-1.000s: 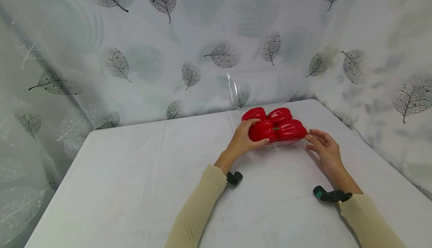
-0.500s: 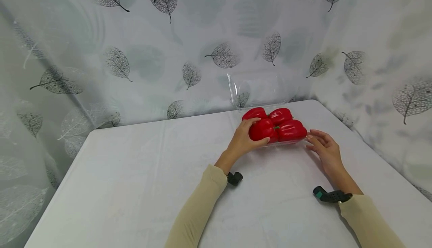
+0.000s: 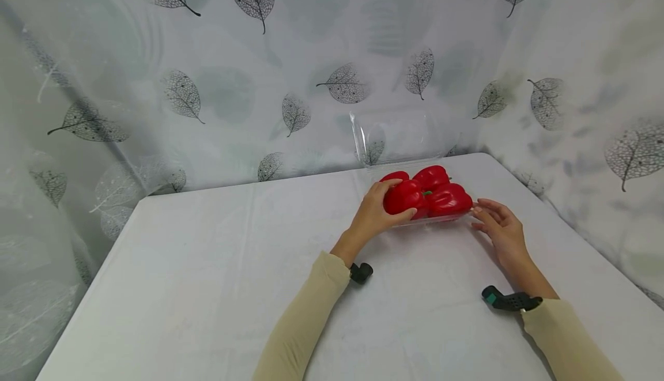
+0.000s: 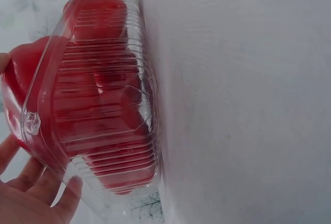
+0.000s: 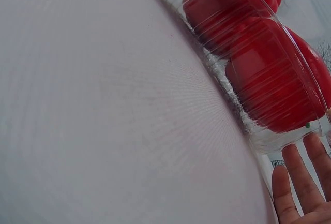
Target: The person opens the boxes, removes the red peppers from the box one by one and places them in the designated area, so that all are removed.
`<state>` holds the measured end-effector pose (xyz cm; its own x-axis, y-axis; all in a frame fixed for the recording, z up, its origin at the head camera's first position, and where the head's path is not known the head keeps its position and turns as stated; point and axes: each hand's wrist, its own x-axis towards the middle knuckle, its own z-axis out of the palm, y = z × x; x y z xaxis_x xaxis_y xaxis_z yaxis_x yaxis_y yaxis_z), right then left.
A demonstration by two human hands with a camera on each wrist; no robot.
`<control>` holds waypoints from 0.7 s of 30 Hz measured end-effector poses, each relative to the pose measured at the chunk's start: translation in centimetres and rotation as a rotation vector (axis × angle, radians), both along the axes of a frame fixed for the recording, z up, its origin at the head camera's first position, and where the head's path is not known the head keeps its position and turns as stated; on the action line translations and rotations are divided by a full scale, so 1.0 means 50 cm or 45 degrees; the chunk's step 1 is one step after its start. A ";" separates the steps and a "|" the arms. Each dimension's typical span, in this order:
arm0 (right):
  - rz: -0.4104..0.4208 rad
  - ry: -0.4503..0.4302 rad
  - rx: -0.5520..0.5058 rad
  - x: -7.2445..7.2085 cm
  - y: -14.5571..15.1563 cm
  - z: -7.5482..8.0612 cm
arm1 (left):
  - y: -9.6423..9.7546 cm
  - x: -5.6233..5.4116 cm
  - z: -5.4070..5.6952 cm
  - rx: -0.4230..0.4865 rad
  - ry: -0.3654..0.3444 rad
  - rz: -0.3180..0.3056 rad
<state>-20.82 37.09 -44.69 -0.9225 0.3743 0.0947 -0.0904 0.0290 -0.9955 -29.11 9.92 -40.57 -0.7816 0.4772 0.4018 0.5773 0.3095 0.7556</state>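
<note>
A clear plastic clamshell container [image 3: 441,218] stands at the back right of the table with several red bell peppers in it. My left hand [image 3: 374,207] grips the front-left bell pepper [image 3: 403,198], thumb in front and fingers over its far side. Beside it in the front row lies another bell pepper [image 3: 448,199]. A back-right bell pepper [image 3: 432,177] shows fully, while the back-left bell pepper [image 3: 395,175] is partly hidden. At the container's right end, my right hand [image 3: 500,226] holds the rim; its other fingers [image 5: 302,182] extend loosely by the end wall.
The container's clear lid [image 3: 396,136] stands raised behind it, against the leaf-patterned curtain [image 3: 233,81]. A white cloth covers the table [image 3: 197,277]; its far edge runs just behind the container.
The front-left pepper has risen slightly in my left hand, and less of the back-left pepper shows. My right hand has stayed at the container's end.
</note>
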 end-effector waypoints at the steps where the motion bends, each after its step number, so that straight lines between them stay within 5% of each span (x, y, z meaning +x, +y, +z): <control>1: -0.001 0.000 0.000 0.000 0.000 0.000 | -0.001 0.000 0.000 0.000 0.000 0.000; 21: -0.029 -0.033 -0.006 0.002 -0.003 0.004 | -0.007 0.002 0.002 0.018 0.042 -0.033</control>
<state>-20.72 36.96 -44.48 -0.9159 0.3955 0.0690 -0.0640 0.0258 -0.9976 -29.03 9.59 -40.47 -0.7553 0.4913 0.4338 0.6097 0.2838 0.7401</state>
